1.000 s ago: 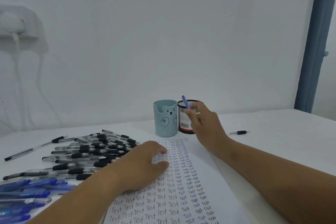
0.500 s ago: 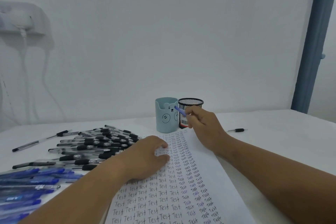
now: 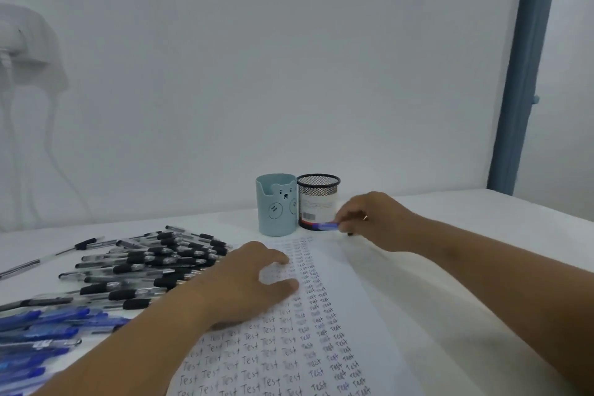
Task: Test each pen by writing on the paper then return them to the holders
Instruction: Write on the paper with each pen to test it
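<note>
Beside mesh holder [image 3: 318, 199] | right hand [image 3: 376, 219] pinches blue pen [image 3: 326, 226]

Bench [image 3: 482, 235] lies bare at right of frame, open passage there. Left side blocked by black pen pile [image 3: 154, 264] and blue pens [image 3: 41, 331]. Centre: paper [image 3: 369, 315] flat. Bear holder [image 3: 275, 204] and mesh holder [image 3: 317, 199] stand touching at centre back; right hand [image 3: 373, 219] just beside mesh holder.
</note>
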`<state>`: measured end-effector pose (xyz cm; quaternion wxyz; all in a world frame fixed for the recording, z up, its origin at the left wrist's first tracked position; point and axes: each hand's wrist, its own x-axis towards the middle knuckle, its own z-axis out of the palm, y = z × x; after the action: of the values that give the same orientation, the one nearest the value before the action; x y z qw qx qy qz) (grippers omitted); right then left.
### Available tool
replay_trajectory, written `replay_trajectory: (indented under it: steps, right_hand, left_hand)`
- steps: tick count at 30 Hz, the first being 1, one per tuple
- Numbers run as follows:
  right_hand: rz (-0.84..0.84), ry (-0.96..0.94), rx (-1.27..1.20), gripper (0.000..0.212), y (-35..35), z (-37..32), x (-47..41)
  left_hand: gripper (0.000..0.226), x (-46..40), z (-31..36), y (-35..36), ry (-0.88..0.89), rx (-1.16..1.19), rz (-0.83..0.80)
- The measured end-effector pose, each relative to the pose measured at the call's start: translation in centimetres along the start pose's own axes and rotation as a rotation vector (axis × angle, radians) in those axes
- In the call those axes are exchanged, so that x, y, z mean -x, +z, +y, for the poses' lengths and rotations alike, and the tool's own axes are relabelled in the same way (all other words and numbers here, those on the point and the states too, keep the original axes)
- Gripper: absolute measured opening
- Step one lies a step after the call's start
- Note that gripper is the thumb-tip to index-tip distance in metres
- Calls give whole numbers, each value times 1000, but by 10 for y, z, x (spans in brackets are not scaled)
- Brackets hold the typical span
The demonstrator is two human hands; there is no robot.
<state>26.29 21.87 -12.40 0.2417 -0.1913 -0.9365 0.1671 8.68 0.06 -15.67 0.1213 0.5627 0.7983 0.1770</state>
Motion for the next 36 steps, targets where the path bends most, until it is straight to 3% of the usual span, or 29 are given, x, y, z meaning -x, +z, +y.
replay_trajectory:
  steps: [9, 20, 22, 26, 28, 36]
  right_hand:
    - [-149, 153, 90, 19, -39, 39, 87]
    - [-171, 52, 202, 22, -41, 25, 92]
    - [-150, 5, 184, 22, -34, 13, 86]
    - [-136, -140, 156, 19, -6, -31, 62]
    - [-146, -185, 122, 19, 10, -58, 48]
    - [-251, -276, 134, 22, 61, -125, 6]
  left_hand:
    - [43, 7, 22, 8, 55, 111, 84]
    - [45, 10, 27, 13, 106, 20, 68]
    - [38, 14, 29, 9, 115, 61, 132]
    - [11, 15, 35, -18, 137, 164, 477]
    - [10, 19, 35, -39, 111, 160, 556]
    - [16, 77, -35, -78, -21, -22, 413]
